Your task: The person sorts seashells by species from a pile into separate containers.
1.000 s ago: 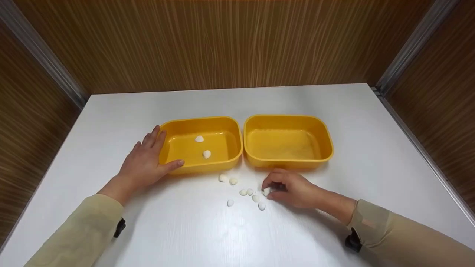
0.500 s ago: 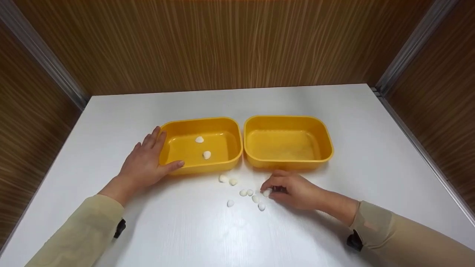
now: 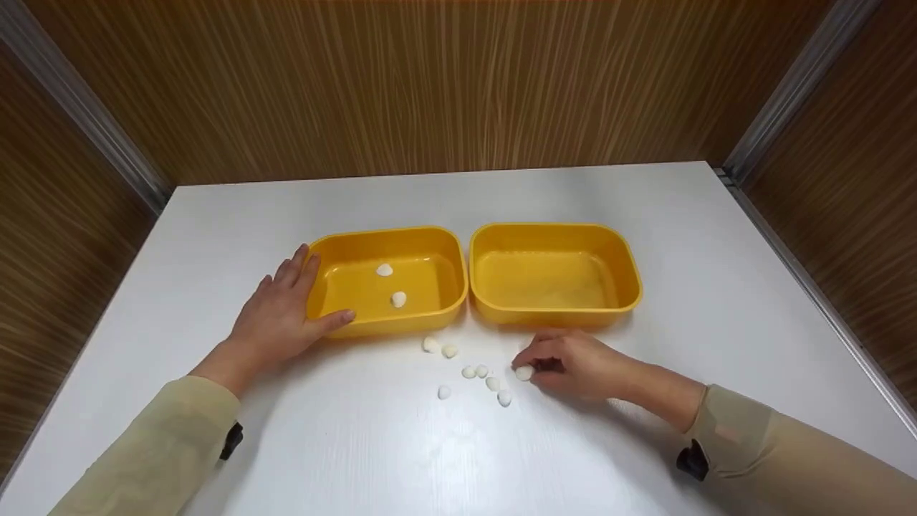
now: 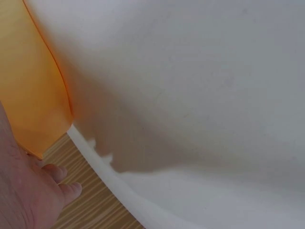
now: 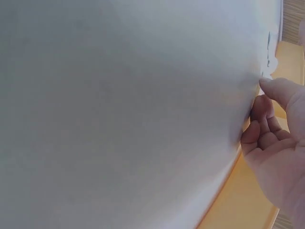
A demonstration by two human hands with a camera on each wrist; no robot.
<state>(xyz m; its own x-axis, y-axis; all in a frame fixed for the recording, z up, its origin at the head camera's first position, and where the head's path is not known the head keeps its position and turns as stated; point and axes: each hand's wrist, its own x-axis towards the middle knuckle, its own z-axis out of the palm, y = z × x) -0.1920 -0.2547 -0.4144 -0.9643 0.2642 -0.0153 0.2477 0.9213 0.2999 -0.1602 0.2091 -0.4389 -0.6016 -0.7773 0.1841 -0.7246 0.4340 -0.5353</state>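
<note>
My left hand rests against the left yellow box, its straight fingers along the left rim and its thumb over the front rim. Two small white shell-like pieces lie on that box's floor, one of them nearer the front. In front of the right yellow box, my right hand pinches a white shell-like piece between thumb and fingers, close over the table. Several similar white pieces are scattered to its left. In the right wrist view, the right hand shows curled fingers below the thumb.
Both boxes stand side by side on a white table. A wood-grain panel rises behind the table, with more panels and metal posts at both sides. Two white pieces lie just in front of the boxes' inner corners.
My right hand has drawn slightly to the right with the white shell-like piece in its fingertips, away from the other pieces. The left hand and both boxes stay put.
</note>
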